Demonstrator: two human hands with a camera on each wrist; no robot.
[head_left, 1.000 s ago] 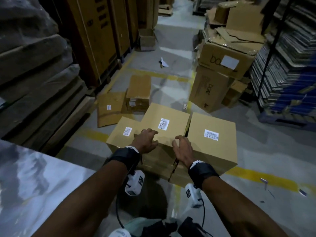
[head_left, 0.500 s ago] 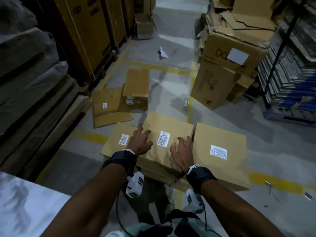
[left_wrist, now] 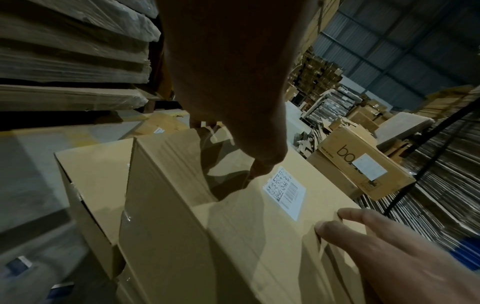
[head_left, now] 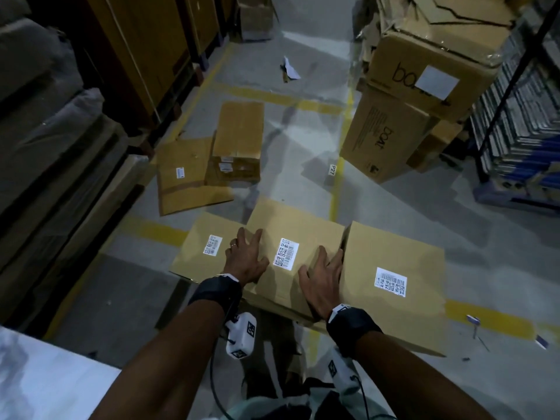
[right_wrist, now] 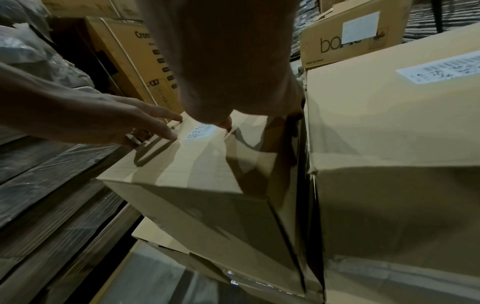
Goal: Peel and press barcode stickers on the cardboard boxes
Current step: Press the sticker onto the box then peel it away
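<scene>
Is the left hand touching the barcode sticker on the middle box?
Apart. In the head view the left hand rests on the middle box, with bare cardboard showing between its fingers and the barcode sticker.

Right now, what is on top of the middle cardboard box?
On the middle box lie a white barcode sticker, the left hand and the right hand, fingers spread flat either side of the sticker. The cardboard beneath the palms is covered.
</scene>
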